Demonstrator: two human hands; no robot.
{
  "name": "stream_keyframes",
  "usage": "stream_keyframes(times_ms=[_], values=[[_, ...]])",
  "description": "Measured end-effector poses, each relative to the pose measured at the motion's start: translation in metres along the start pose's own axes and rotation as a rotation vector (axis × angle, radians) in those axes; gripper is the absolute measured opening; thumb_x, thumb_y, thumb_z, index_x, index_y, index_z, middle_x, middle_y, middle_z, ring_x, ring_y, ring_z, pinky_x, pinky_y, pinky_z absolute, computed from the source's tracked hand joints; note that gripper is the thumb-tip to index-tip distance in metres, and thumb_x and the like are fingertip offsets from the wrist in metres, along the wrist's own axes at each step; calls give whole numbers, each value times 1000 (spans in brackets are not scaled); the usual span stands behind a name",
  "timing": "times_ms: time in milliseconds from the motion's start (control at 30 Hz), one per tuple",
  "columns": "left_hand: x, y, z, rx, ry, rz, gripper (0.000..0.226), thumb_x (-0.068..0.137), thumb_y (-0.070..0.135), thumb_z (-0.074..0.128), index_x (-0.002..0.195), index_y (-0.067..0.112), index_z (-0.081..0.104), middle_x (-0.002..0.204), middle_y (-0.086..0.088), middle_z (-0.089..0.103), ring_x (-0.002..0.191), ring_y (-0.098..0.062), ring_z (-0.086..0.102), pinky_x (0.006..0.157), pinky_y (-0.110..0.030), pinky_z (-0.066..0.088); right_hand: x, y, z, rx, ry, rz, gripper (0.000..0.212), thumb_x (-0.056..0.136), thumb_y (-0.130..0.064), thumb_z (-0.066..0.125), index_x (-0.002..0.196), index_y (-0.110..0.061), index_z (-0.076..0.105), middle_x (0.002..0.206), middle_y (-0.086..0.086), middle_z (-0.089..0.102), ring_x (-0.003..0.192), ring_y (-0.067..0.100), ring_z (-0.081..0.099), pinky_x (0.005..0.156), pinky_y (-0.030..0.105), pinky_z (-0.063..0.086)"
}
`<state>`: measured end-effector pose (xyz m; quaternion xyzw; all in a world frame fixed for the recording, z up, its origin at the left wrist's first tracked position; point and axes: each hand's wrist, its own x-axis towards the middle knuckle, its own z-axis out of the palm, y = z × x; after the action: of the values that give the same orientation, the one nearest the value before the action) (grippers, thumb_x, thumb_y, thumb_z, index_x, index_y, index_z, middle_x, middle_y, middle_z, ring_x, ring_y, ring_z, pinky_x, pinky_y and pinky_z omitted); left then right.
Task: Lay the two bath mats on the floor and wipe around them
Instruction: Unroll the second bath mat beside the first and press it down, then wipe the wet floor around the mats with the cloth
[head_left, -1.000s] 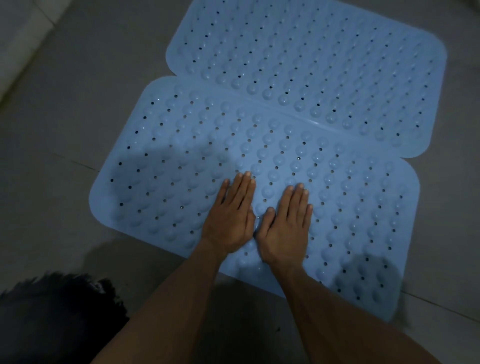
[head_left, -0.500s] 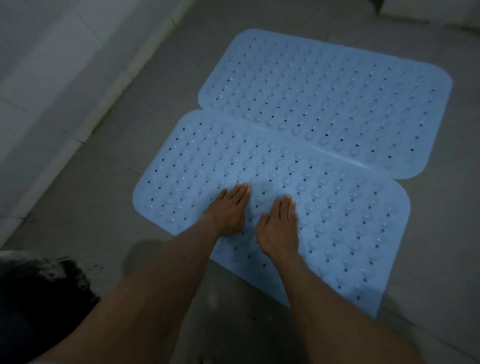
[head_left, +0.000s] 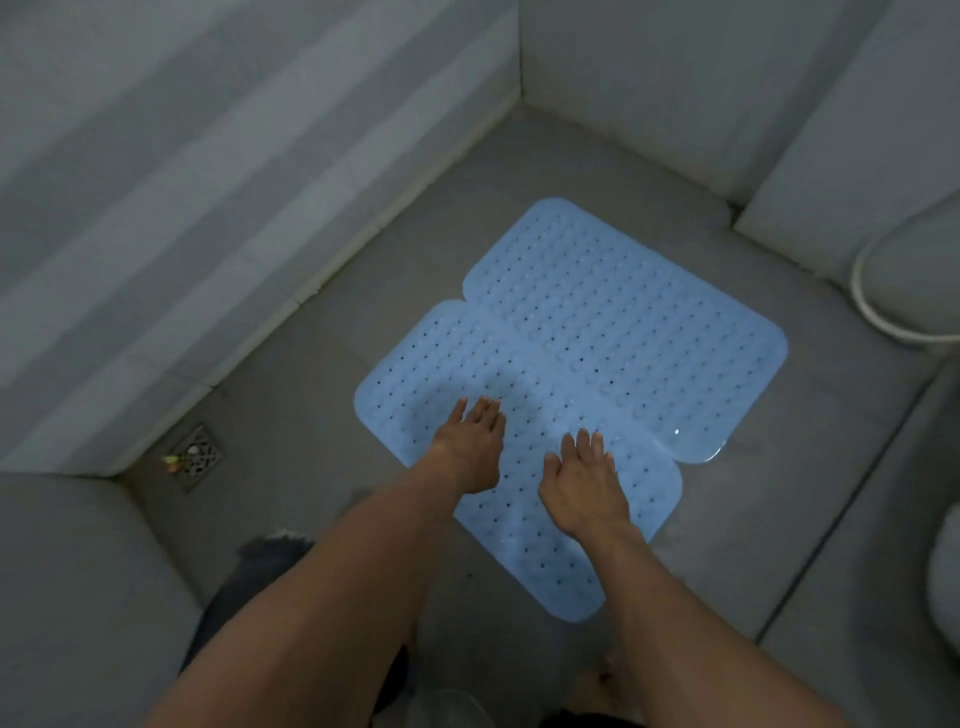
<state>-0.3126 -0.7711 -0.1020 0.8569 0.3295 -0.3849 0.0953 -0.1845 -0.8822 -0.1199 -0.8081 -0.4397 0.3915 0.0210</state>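
Two light blue bath mats with bumps and small holes lie flat on the grey floor, side by side and touching along their long edges. The near mat runs from the left down to the lower right; the far mat lies behind it. My left hand hovers palm down over the near mat, fingers apart and empty. My right hand is beside it, also palm down, spread and empty. Whether the palms touch the mat I cannot tell.
Tiled walls close in the left and back. A metal floor drain sits at the left wall's foot. A white toilet bowl stands at right. A dark cloth lies by my left forearm. The floor by the far mat's right corner looks wet.
The view has pulled back and up, so the walls, drain and toilet now show. My hands have drawn apart and back toward the near mat's front edge.
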Motion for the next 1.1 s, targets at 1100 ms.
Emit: stream_keyframes(times_ms=[1100], values=[[-534, -248, -357, -465, 786, -592, 73, 93, 22, 44, 154, 7, 7, 160, -20, 11, 147, -33, 16, 120, -50, 11, -306, -442, -425, -113, 323, -662, 50, 106, -31, 35, 146, -3, 46, 150, 19, 48, 139, 31, 44, 116, 35, 31]])
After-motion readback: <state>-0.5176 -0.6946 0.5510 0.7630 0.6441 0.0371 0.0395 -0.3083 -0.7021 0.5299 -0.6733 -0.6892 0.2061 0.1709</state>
